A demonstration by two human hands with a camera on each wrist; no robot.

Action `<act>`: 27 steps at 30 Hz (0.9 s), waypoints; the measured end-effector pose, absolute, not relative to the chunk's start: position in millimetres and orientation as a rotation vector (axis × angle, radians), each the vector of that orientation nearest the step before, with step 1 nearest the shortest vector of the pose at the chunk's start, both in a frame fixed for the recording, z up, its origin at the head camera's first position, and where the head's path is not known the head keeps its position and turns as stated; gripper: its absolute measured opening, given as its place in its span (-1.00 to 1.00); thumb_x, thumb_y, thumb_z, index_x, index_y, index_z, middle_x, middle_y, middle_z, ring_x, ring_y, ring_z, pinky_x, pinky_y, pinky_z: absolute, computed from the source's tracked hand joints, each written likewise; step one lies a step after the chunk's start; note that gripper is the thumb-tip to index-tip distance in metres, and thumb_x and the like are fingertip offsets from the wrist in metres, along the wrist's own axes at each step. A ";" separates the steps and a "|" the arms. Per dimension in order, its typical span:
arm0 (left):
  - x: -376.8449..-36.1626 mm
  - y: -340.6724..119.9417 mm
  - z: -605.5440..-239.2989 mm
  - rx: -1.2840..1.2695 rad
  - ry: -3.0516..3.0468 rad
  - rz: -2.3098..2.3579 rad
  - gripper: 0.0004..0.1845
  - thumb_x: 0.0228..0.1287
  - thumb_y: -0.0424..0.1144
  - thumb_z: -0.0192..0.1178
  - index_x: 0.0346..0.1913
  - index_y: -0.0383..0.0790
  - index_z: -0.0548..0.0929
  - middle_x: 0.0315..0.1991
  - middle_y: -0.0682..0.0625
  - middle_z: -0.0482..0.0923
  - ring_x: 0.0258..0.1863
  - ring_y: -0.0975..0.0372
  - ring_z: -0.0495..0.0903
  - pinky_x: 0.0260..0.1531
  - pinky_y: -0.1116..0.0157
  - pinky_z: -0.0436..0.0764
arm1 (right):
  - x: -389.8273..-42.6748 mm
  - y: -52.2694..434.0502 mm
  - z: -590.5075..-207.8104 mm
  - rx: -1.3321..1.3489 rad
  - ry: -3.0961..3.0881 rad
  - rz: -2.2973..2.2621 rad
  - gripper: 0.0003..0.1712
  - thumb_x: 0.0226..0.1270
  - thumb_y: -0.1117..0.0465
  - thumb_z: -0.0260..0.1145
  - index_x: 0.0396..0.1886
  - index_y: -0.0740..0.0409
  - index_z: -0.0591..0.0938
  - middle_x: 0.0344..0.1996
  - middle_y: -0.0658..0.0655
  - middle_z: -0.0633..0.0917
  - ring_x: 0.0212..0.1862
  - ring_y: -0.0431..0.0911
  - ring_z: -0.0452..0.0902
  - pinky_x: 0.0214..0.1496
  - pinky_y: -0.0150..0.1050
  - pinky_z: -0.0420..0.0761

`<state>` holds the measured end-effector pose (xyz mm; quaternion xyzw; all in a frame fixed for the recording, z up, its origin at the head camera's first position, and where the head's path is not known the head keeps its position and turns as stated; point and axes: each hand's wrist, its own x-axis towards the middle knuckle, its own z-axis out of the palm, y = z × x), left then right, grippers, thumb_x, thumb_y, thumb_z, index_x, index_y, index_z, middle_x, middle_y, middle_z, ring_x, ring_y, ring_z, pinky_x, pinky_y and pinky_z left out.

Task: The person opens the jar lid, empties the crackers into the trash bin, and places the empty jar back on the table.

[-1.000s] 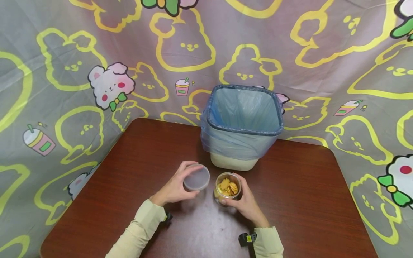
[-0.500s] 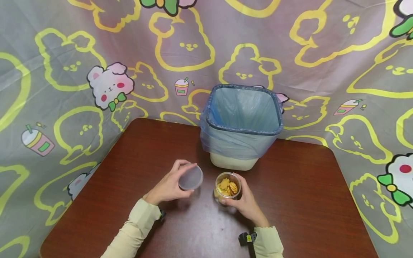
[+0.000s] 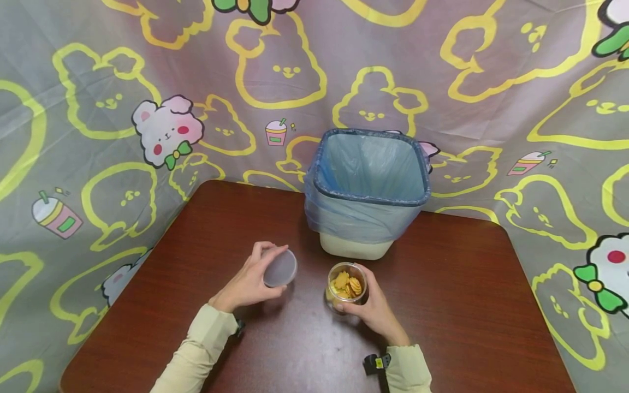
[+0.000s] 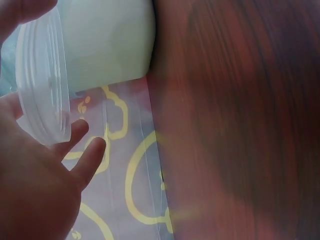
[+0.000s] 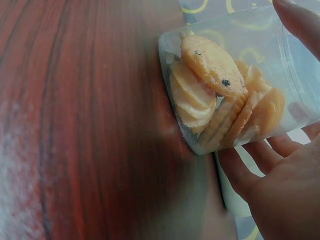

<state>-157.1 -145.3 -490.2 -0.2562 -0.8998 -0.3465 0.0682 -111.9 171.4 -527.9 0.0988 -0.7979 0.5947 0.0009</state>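
A small clear tub (image 3: 346,285), lid off and filled with round golden biscuits (image 5: 220,95), is stood near the table's (image 3: 467,305) front edge, at its middle. A bin (image 3: 367,191) lined with a blue bag is set just behind it. The tub is gripped by the right hand (image 3: 375,311), fingers curled round its wall. The translucent lid (image 3: 280,268) is pinched in the left hand (image 3: 248,281), just left of the tub.

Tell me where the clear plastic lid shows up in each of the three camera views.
Head: the lid sits left of centre, held by the left hand over the table.
Left wrist: lid at upper left, seen edge-on, pinched in the fingers.
Right wrist: not in it.
Shared landmark: the white bin base, behind the lid in both.
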 end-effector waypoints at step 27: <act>-160.2 -162.5 -496.2 -0.388 -2.937 -0.828 0.05 -0.14 -0.13 0.43 0.49 -0.12 0.14 0.28 -0.29 0.14 0.17 -0.17 0.36 0.02 -0.10 0.27 | -112.1 171.8 -528.1 0.310 -2.507 1.897 0.05 -0.20 0.13 0.66 0.33 -0.16 0.30 0.23 0.05 0.50 0.24 -0.06 0.40 0.26 -0.37 0.34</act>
